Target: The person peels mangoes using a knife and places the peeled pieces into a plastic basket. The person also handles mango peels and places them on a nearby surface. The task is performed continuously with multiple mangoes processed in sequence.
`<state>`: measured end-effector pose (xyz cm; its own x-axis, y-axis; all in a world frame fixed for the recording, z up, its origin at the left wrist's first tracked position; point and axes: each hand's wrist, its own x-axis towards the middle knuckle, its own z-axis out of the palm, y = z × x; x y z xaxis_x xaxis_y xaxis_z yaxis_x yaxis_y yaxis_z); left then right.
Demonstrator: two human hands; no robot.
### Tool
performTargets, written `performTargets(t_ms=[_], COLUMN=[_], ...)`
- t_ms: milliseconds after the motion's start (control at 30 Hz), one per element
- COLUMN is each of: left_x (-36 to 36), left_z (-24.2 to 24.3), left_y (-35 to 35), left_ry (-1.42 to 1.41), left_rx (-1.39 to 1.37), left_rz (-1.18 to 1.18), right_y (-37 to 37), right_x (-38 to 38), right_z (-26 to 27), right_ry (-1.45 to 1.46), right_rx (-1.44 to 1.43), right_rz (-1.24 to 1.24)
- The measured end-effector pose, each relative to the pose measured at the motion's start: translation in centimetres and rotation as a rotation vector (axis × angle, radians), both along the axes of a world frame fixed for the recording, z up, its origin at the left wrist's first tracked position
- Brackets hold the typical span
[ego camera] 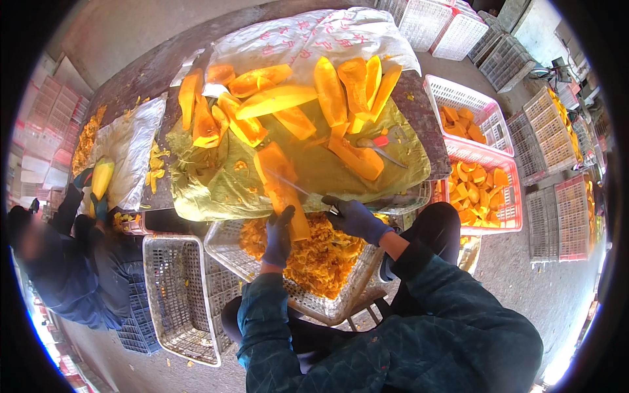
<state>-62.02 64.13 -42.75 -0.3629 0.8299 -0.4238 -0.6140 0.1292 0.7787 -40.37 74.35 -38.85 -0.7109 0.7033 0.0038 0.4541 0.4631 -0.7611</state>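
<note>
My left hand (279,236), in a dark blue glove, holds the lower end of a long peeled pumpkin piece (277,172). That piece leans on the near edge of the table, its upper end over a yellow-green woven sack (206,191). In my gloved right hand (356,218) is the handle of a knife; its thin, blurred blade (290,182) lies across the pumpkin's face. Behind are several long pumpkin pieces (275,100). A cut pumpkin chunk (361,159) rests at the right beside a tool with a red part (381,141) and a curved metal blade.
Below my hands, a white plastic crate (339,314) holds pumpkin scraps. An upright crate (183,299) stands to its left. Pink crates (518,196) of orange chunks stand at the right, with stacked crates (543,221) beyond. At the left, a co-worker's gloved hands (100,204) hold a yellow-green pumpkin.
</note>
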Motion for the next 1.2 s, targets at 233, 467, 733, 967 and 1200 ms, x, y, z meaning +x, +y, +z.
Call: performTargets(t_ms=[233,467,733,967,1200], left_x=[-0.5,-0.8,-2.5,-0.8,-0.2], left_z=[-0.2,1.1,1.1,0.5,0.9], left_y=[-0.4,0.0,1.5,2.5,2.5], left_ry=[0.1,0.17,0.148,0.259,-0.023], left_rx=[-0.021,-0.002,0.056,0.062,0.006], left_rz=[0.029,0.036,0.118,0.063,0.084], right_y=[0.1,4.7,13.5,16.4,12.7], right_x=[1.3,7.3,17.8,16.8,11.6], right_z=[2.2,4.7,2.7,-3.5,0.3], right_ry=[-0.053,0.022,-0.444,-0.499,-0.278], right_rx=[-0.06,0.217,0.497,0.463,0.673], right_rz=[0.017,-0.345,-0.583,-0.588,-0.262])
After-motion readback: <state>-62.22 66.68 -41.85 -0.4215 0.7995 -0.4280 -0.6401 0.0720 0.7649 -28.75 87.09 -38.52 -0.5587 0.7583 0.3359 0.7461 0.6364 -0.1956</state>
